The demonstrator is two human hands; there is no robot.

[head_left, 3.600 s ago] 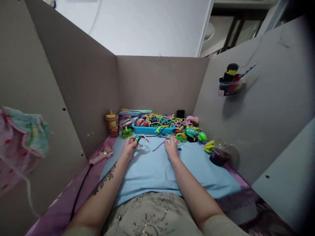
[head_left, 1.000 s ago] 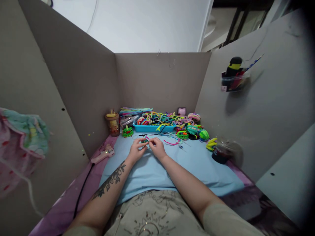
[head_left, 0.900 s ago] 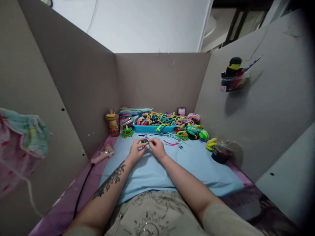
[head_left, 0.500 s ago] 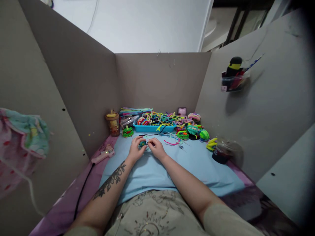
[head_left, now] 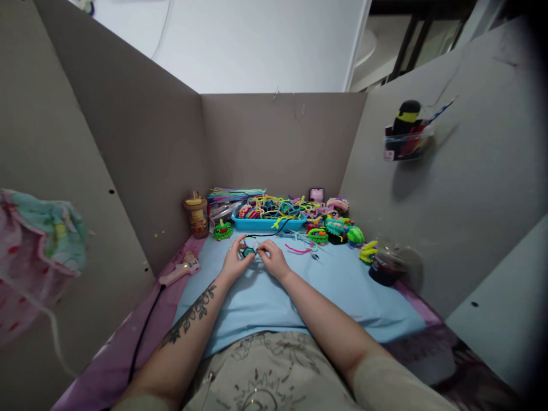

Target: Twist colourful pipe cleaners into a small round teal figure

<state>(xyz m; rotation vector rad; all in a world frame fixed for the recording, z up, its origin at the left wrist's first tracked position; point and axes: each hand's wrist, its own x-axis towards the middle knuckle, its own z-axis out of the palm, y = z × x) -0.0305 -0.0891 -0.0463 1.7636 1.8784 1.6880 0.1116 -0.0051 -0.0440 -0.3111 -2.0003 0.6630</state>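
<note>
My left hand (head_left: pixel 233 260) and my right hand (head_left: pixel 272 258) meet over a light blue cloth (head_left: pixel 278 291), both pinched on a small teal pipe-cleaner piece (head_left: pixel 247 252) held between the fingertips. A loose pink pipe cleaner (head_left: pixel 297 249) lies just right of my right hand. Behind the hands stands a blue tray (head_left: pixel 269 224) piled with coloured pipe cleaners. Finished fuzzy figures (head_left: pixel 338 227) sit to the tray's right, and a green one (head_left: pixel 222 229) to its left.
Grey cardboard walls (head_left: pixel 282 142) box in the work area on three sides. A pink glue gun (head_left: pixel 178 269) with a black cord lies at the left. A small yellow-lidded jar (head_left: pixel 196 216) stands back left. A dark bowl (head_left: pixel 383 270) sits at the right. A clear holder (head_left: pixel 405 140) hangs on the right wall.
My right hand came left from the pink pipe cleaner to join the left hand. Both now work the small teal piece, turning it slightly between the fingertips.
</note>
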